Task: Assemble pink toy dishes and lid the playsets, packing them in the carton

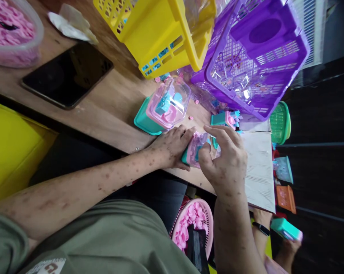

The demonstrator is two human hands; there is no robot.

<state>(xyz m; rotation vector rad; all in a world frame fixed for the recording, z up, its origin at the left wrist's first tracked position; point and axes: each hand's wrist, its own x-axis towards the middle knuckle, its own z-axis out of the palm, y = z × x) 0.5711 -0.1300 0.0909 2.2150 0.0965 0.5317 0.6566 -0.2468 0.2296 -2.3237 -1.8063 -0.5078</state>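
Roughly between the two hands sits the box (192, 151), over the near edge strip of the surface (114, 125). Its long axis runs crosswise, teal base by the left hand (172, 147), clear cover toward the right hand (227, 163). Left is the nearer to the base: fingers bent round that end, gripping it, thumb side out of clear sight. Right comes in from the cover end, thumb and forefinger parted about the cover; whether the fingertips press on it, cannot tell. So the box lies rightward of the left fingers and leftward of the right palm. A little beyond the left hand, a second box (154, 118), teal base and clear cover, untouched. Past the right fingers, a teal piece (217, 119) with pink on it. Farther out, the purple basket (257, 32) stands beside the yellow basket (160, 38).
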